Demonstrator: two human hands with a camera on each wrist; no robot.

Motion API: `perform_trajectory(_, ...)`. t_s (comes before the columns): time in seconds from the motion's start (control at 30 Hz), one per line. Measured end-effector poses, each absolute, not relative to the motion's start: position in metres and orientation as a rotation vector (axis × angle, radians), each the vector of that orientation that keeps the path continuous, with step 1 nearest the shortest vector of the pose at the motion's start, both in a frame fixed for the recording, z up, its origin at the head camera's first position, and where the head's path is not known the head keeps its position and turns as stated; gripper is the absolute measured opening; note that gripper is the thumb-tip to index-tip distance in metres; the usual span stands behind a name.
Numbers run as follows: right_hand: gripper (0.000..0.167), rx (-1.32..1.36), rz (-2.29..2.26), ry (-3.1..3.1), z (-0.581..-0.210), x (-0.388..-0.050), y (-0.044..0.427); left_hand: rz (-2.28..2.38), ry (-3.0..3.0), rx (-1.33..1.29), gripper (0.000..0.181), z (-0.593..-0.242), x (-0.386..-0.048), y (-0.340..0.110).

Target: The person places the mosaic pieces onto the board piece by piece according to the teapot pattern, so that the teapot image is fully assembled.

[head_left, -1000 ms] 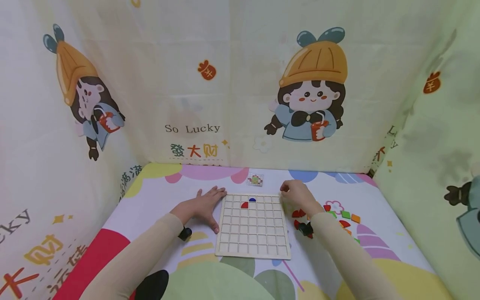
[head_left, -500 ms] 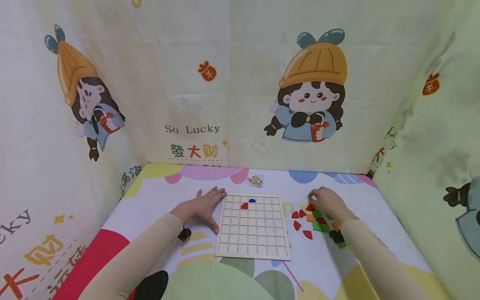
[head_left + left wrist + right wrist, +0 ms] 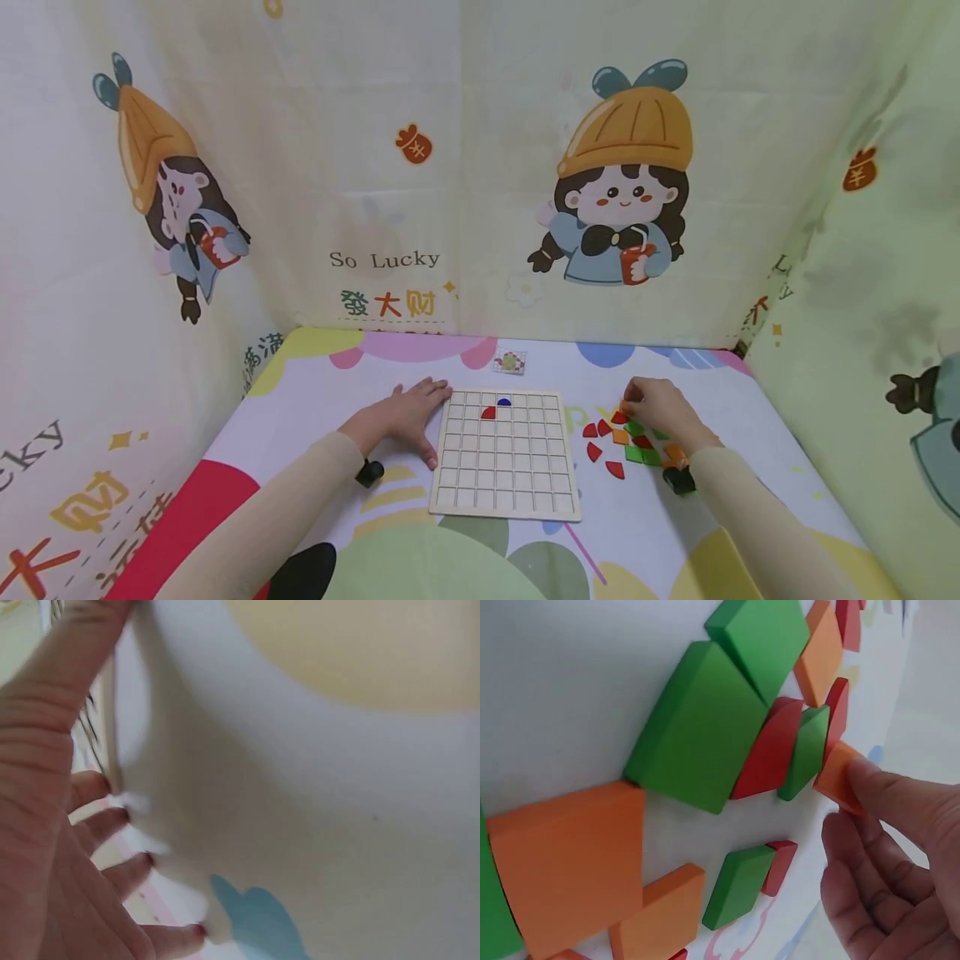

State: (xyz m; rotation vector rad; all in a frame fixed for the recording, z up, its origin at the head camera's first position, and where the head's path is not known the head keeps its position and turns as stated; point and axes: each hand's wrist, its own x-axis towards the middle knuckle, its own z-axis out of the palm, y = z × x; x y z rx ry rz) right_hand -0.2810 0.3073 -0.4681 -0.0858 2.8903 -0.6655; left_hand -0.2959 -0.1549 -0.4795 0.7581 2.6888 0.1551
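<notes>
A wooden grid board (image 3: pixel 504 467) lies on the table with a red quarter-round piece (image 3: pixel 489 412) and a blue half-round piece (image 3: pixel 504 402) in its upper cells. My left hand (image 3: pixel 401 418) is spread at the board's left edge, thumb and fingertips touching it; the left wrist view shows the extended fingers (image 3: pixel 101 825) along that edge. To the board's right, my right hand (image 3: pixel 663 410) is over a loose pile of pieces. In the right wrist view its thumb and finger pinch an orange square tile (image 3: pixel 837 780), beside a green tile (image 3: pixel 805 754) and red ones.
Several red, green (image 3: pixel 634 454) and orange loose pieces lie right of the board. A small pattern card (image 3: pixel 510 361) lies behind the board. Printed cloth walls (image 3: pixel 480 183) enclose the table at the back and both sides.
My right hand has moved from the board's upper right corner rightward to the loose pieces, and now pinches an orange tile. The left hand has stayed at the board's edge.
</notes>
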Motion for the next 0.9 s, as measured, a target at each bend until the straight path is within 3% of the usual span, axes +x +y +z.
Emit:
perform_trajectory(0.33, 0.008, -0.095, -0.859, 2.907, -0.462, -0.279, 0.290, 0.112, 2.708, 0.740, 0.127, -0.478, -0.285, -0.151)
perform_trajectory(0.9, 0.004, -0.248, -1.074, 2.824, -0.469, -0.284, 0.209, 0.118, 2.707, 0.743, 0.128, -0.473, -0.260, -0.153)
